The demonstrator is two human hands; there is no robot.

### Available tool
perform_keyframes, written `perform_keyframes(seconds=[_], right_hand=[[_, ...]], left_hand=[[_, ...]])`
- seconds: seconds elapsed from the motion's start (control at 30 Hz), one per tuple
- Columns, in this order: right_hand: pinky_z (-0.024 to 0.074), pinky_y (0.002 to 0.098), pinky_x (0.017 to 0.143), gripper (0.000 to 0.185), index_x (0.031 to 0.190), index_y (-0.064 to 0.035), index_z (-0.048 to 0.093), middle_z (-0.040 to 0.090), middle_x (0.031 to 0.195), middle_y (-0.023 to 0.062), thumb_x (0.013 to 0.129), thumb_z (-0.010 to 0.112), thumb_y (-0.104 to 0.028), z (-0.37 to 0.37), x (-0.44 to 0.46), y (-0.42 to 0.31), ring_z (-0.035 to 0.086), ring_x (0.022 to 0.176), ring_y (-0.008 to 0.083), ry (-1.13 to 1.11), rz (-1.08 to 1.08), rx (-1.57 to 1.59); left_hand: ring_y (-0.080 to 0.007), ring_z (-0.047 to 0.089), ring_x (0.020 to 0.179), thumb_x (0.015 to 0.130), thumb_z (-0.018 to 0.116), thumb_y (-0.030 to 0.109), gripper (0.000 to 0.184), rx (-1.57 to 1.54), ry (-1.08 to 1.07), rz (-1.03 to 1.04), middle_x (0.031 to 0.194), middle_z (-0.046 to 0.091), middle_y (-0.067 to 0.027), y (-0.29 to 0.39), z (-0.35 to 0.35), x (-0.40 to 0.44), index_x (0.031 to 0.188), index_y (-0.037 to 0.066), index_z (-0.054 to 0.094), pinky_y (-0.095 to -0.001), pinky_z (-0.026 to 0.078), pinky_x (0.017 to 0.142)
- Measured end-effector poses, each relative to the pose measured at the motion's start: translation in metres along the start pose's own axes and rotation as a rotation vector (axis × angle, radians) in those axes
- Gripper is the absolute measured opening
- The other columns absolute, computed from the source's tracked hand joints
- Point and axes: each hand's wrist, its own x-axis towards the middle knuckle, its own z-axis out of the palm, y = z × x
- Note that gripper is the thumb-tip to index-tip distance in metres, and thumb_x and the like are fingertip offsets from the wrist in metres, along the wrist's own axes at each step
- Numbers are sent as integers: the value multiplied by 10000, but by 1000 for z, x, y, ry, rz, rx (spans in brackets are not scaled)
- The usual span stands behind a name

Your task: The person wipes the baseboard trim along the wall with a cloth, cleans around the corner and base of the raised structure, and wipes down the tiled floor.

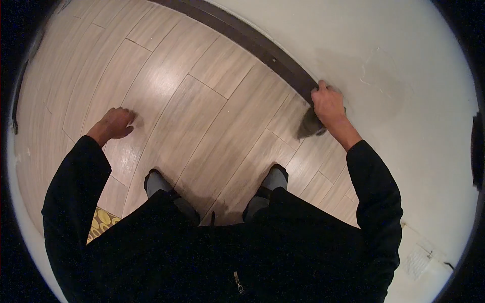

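My right hand (329,105) is closed around a dark grey cloth (312,125), at the dark baseboard (274,60) where the wall meets the floor. The cloth hangs down below the fingers, partly hidden by the hand. On the left, my left hand (119,123) hovers over the wood-look floor (202,106), its fingers curled; what they hold, if anything, does not show.
A pale wall (404,101) with faint marks rises on the right. My feet in grey socks (276,178) stand on the floor. A yellow patterned mat (102,220) lies at the lower left. A label-like patch (418,260) is at the lower right.
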Motion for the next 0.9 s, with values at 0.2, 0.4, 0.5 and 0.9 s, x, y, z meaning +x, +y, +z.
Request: perform_keyframes(seconds=[0.2,0.4,0.5,0.9], right_hand=[[580,431,695,312,1133,-90,662,589,1038,136,831,587,-72,-17,1,0,665,899,325,219,18,67],[587,411,676,408,1244,-98,628,589,1065,138,839,582,-73,-28,29,-17,667,888,319,366,-47,61],[596,427,660,350,1208,-48,629,603,1051,162,866,580,-102,-21,41,-23,690,851,331,312,-11,57],[577,473,726,308,1116,-43,663,645,982,207,838,632,-172,-22,28,-15,697,839,380,37,136,158]], left_hand=[[-358,636,1047,828,702,196,320,-38,107,37,1063,672,-171,-1,13,0,1095,28,651,-467,486,948],[-348,637,1053,819,706,182,300,19,58,82,1062,674,-163,4,16,-7,1073,28,659,-465,488,954],[-349,637,1048,816,708,178,291,46,18,66,1053,676,-161,8,11,-3,1063,31,663,-463,491,952],[-348,631,1049,826,698,181,279,1,73,65,1019,670,-162,13,5,2,1058,30,663,-466,494,934]])
